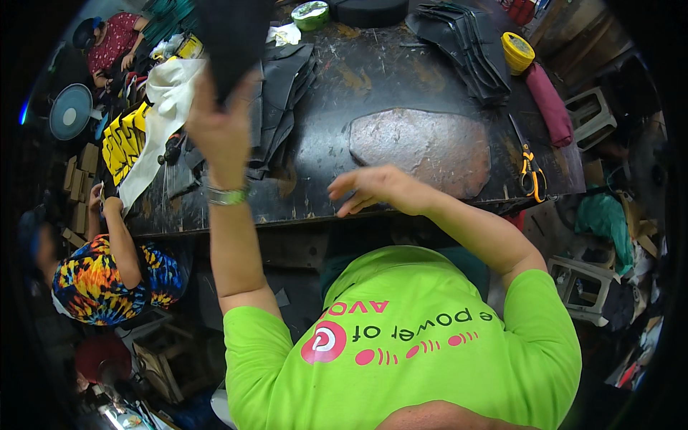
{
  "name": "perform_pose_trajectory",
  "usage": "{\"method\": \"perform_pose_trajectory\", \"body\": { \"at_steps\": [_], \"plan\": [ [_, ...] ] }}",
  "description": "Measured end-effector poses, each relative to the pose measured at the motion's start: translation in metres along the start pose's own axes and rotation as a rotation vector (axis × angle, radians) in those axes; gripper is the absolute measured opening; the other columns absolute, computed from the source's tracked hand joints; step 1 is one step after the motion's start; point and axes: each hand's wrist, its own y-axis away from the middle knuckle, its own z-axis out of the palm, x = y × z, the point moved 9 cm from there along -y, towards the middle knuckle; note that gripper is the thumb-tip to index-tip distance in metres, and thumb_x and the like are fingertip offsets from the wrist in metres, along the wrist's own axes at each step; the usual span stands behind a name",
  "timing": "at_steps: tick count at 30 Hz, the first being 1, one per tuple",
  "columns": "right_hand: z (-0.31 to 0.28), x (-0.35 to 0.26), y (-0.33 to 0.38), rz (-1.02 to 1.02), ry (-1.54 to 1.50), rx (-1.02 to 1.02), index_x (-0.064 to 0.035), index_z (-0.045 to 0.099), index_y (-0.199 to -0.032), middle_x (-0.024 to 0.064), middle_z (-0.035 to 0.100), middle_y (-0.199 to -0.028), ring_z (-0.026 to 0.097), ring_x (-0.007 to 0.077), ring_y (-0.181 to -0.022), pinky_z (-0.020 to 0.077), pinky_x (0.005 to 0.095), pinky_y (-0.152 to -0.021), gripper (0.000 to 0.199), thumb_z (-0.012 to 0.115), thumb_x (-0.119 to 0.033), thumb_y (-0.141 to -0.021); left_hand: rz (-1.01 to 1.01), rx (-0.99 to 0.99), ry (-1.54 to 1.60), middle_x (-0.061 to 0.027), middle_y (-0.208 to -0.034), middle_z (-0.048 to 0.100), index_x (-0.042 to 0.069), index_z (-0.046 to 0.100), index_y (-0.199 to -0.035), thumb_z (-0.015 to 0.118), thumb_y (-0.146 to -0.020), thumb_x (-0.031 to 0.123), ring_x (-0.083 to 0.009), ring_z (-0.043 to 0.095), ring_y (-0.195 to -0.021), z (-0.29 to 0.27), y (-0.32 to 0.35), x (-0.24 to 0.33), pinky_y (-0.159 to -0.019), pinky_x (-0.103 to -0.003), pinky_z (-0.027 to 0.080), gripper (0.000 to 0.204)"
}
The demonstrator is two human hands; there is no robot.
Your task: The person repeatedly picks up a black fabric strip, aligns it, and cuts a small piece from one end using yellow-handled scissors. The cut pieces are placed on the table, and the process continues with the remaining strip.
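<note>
My left hand (221,132) is raised over the left part of the dark table. It grips the lower end of a black flat piece of sheet material (233,43), which reaches up past the top of the view. Below and beside it lies a pile of black cut pieces (276,107). My right hand (376,188) hovers by the near table edge with fingers loosely apart and nothing in them. Just beyond it lies a worn brown slab (426,150) with an irregular outline.
Orange-handled scissors (531,172) lie at the right, near a maroon roll (550,107) and a yellow tub (517,51). Another black stack (466,46) is at the far right. White cloth (154,115) and yellow-black material (125,143) lie left, beside a seated person (107,276).
</note>
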Motion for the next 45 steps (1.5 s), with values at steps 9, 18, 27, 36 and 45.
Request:
{"method": "perform_pose_trajectory", "body": {
  "at_steps": [9,18,27,36,45],
  "plan": [
    [-0.069,-0.016,0.087,0.102,-0.696,0.475,0.0003,0.051,-0.126,0.0131,0.067,-0.102,0.07,0.0181,-0.084,0.0586,0.0288,-0.073,0.045,0.062,-0.007,-0.082,0.544,-0.458,0.056,0.0023,-0.098,0.062,0.022,0.074,-0.09,0.064,-0.074,0.008,-0.0158,0.056,-0.105,0.115,0.124,0.078,-0.103,-0.039,0.037,0.023],
    [-0.137,-0.027,0.082,-0.145,-0.182,0.676,0.0026,0.051,-0.127,0.0119,0.067,-0.1,0.067,0.0148,-0.081,0.056,0.0256,-0.072,0.048,0.061,0.003,-0.08,-1.219,-0.549,1.088,-0.0098,-0.107,0.061,-0.001,0.04,-0.137,0.06,-0.092,0.008,-0.0225,0.063,-0.098,0.159,0.222,0.029,-0.085,-0.037,0.055,0.05],
    [-0.067,-0.095,0.08,-0.534,1.496,0.88,-0.0053,0.061,-0.113,0.0158,0.061,-0.093,0.059,0.0327,-0.088,0.0482,0.0396,-0.081,0.044,0.075,-0.015,-0.071,-1.326,-0.501,1.171,-0.0057,-0.086,0.061,-0.007,0.039,-0.135,0.055,-0.095,0.007,-0.0111,0.063,-0.073,0.179,0.259,0.031,-0.071,-0.029,0.059,0.045],
    [-0.031,-0.049,0.106,-0.268,1.299,0.771,-0.0013,0.058,-0.107,0.0158,0.06,-0.107,0.057,0.0342,-0.104,0.0481,0.0387,-0.089,0.046,0.079,-0.016,-0.068,-1.294,-0.537,1.215,-0.009,-0.094,0.063,-0.001,0.051,-0.118,0.049,-0.1,0.012,-0.0183,0.069,-0.086,0.18,0.26,0.035,-0.076,-0.03,0.058,0.022],
    [-0.056,-0.034,0.12,-0.238,0.918,0.812,0.0012,0.062,-0.088,0.0149,0.065,-0.099,0.065,0.0278,-0.1,0.0489,0.0322,-0.087,0.013,0.07,0.001,-0.077,-1.24,-0.51,1.121,-0.0139,-0.105,0.066,-0.004,0.054,-0.12,0.046,-0.101,0.011,-0.0198,0.07,-0.089,0.176,0.257,0.032,-0.078,-0.029,0.058,0.026]
  ]
}}
